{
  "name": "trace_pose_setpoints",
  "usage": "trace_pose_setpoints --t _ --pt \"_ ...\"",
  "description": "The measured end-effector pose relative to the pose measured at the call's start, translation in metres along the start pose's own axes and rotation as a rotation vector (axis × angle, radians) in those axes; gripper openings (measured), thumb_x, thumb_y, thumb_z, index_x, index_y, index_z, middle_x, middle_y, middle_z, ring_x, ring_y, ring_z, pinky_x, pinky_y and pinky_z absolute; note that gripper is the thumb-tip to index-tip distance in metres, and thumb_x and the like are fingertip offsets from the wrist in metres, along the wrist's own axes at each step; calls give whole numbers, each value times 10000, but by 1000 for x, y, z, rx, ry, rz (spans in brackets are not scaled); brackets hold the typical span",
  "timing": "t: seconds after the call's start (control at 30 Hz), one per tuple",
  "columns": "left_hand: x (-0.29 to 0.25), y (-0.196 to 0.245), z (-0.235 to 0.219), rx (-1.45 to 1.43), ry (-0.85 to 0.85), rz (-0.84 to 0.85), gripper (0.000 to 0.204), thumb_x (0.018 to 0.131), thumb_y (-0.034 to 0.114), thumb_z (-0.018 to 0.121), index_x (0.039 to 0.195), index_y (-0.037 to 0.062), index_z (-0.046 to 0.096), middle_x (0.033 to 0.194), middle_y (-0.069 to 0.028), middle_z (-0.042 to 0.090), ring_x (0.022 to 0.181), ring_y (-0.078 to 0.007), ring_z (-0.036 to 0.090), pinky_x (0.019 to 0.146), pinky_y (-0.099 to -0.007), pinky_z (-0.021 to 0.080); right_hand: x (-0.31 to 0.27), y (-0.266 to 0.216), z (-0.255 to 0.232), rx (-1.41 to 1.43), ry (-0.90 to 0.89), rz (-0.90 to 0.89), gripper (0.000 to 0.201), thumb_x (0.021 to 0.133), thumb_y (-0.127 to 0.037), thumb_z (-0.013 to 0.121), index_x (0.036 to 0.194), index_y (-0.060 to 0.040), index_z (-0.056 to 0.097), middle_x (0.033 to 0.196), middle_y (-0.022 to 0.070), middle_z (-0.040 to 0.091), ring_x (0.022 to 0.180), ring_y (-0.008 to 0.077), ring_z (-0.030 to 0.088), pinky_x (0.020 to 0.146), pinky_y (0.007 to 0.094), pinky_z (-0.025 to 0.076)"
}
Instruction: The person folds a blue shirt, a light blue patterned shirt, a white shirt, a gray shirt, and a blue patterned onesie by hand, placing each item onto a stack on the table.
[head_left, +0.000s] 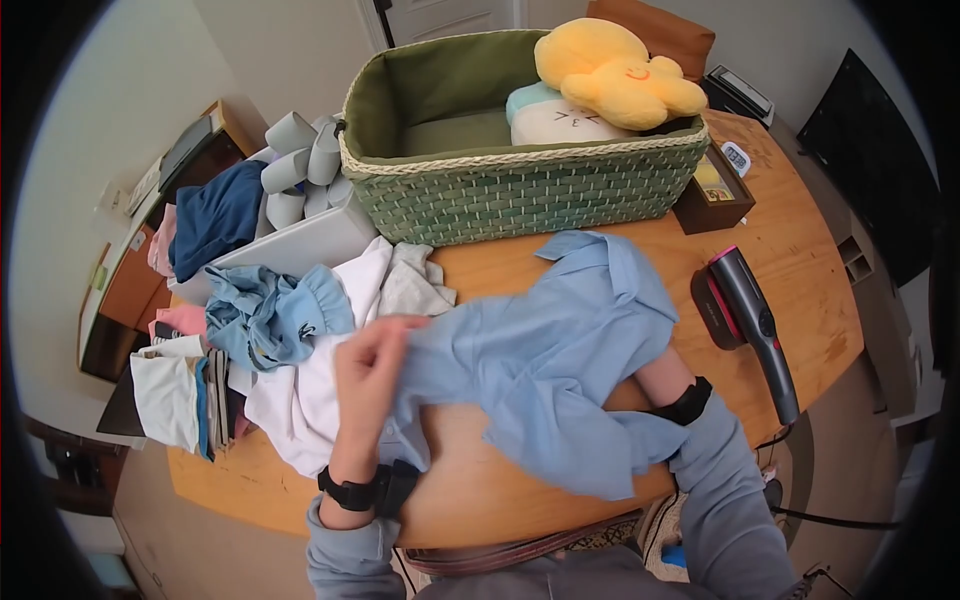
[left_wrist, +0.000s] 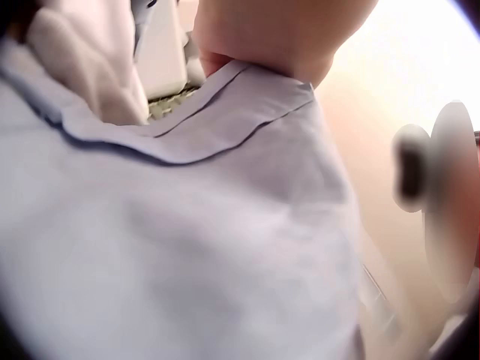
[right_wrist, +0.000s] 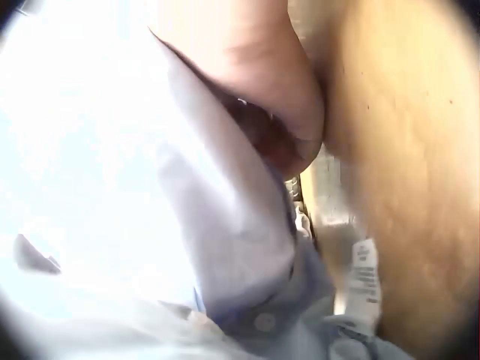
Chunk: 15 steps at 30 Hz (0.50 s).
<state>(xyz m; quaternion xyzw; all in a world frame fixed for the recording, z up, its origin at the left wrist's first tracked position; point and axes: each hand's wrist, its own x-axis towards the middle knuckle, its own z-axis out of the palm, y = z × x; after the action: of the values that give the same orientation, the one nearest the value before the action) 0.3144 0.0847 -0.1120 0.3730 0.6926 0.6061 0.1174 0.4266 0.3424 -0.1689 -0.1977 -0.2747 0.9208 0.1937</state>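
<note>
A light blue shirt lies crumpled across the front middle of the table, its upper part raised in folds. My left hand grips its left end with curled fingers. The left wrist view shows that hand at a stitched edge of the cloth. Shirt fabric covers my right hand in the head view, where only the wrist and black band show. In the right wrist view, my right hand curls thumb and fingers at the shirt's fold, beside a small button and a white label.
A green woven basket with plush toys stands behind. White clothes, a blue ruffled garment and a white box of grey rolls are on the left. A handheld steamer with a cord lies right, near a brown box.
</note>
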Motion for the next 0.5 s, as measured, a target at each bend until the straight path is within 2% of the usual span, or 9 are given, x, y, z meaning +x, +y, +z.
trace_pose_setpoints --t 0.03,0.07,0.17,0.2,0.23,0.3,0.33,0.43,0.5 --pt "1 14 -7 -121 279 7 249 957 197 496 899 12 654 564 79 377 513 8 310 465 -191 208 6 3 8 6 0 -5 406 933 -187 481 1295 -6 453 1225 118 554 1104 212 555 933 358 461" --pt "2 23 -10 -127 388 81 278 969 203 468 849 17 635 570 94 335 517 13 264 470 -196 170 -63 9 -45 12 2 -10 406 932 -186 481 1296 -6 453 1226 118 554 1105 212 555 933 358 461" --pt "9 22 -27 -42 640 202 346 993 225 407 775 35 597 569 115 278 517 27 199 474 -209 112 -63 7 -43 28 7 -22 407 932 -184 481 1297 -6 452 1229 117 552 1108 212 554 935 358 460" --pt "6 19 -38 31 617 133 285 973 197 444 810 28 605 604 63 393 539 -32 318 505 -210 234 -64 3 -41 -35 -104 -9 407 918 -133 455 1309 -22 438 1247 106 543 1129 214 543 957 384 445" --pt "10 12 -44 32 618 133 285 973 197 444 810 28 605 604 63 393 539 -32 318 505 -210 234 -64 0 -38 -98 -218 4 420 903 -83 429 1321 -37 423 1266 95 534 1150 217 532 978 410 429" --pt "23 0 -47 571 544 352 190 925 154 503 868 16 621 733 -21 517 674 -144 467 660 -254 378 -67 -4 -29 -94 -246 32 454 878 -83 443 1327 -22 417 1287 99 519 1168 223 515 986 407 416" --pt "20 -2 -44 542 448 259 110 865 83 556 913 20 632 927 -87 589 900 -246 533 851 -334 395 -68 -5 -25 -88 -273 58 489 852 -83 457 1333 -6 410 1308 103 505 1186 228 497 993 403 403" --pt "19 0 -32 545 277 298 97 842 31 570 917 16 629 930 -88 620 925 -236 581 840 -320 419 -69 -4 -24 -140 -200 72 477 892 -162 448 1344 -15 400 1326 104 490 1194 231 490 982 420 405" --pt "17 7 -23 442 158 192 119 834 15 576 940 14 630 928 -102 641 922 -240 613 812 -325 450 -66 -4 -29 -88 -198 114 454 923 -185 400 1352 -38 388 1336 106 483 1196 233 494 984 429 406"
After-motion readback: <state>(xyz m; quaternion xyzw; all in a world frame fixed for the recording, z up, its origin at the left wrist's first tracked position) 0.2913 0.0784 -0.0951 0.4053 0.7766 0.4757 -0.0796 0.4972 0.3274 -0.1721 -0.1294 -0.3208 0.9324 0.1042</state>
